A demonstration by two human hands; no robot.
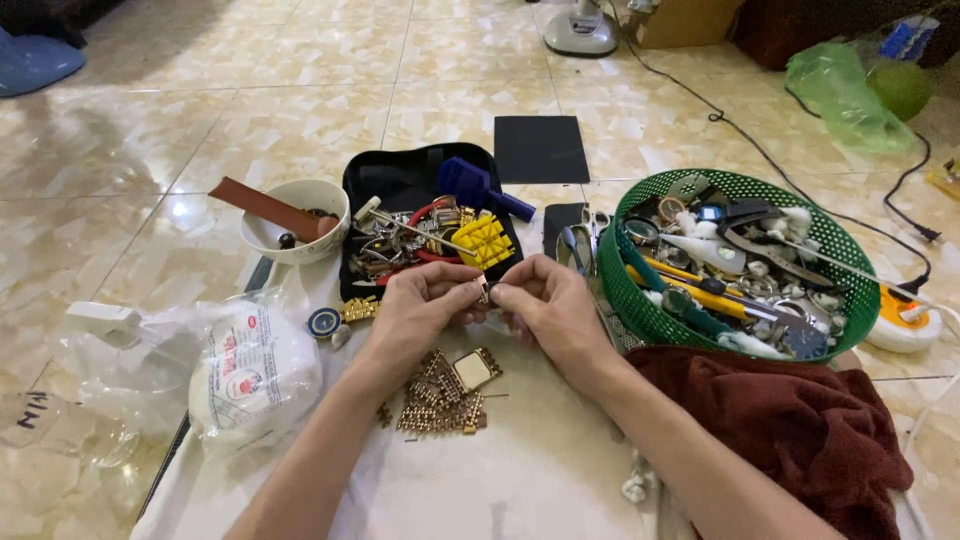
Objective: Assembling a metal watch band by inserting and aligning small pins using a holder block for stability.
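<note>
Gold-coloured watch bracelet pieces (440, 398) lie loose on the white cloth (520, 470) just near of the left hand (420, 305) and right hand (545, 305), both pinched shut on one small metal link (484, 289), suggesting the work is partway done.

glossy beige marbled floor tiles (300, 90) with dark grout lines, glare patches on the left. white fan base (581, 30) at the top edge, black power cable (760, 150) trailing right across the floor, brown cardboard box (685, 20) beside the base.
</note>
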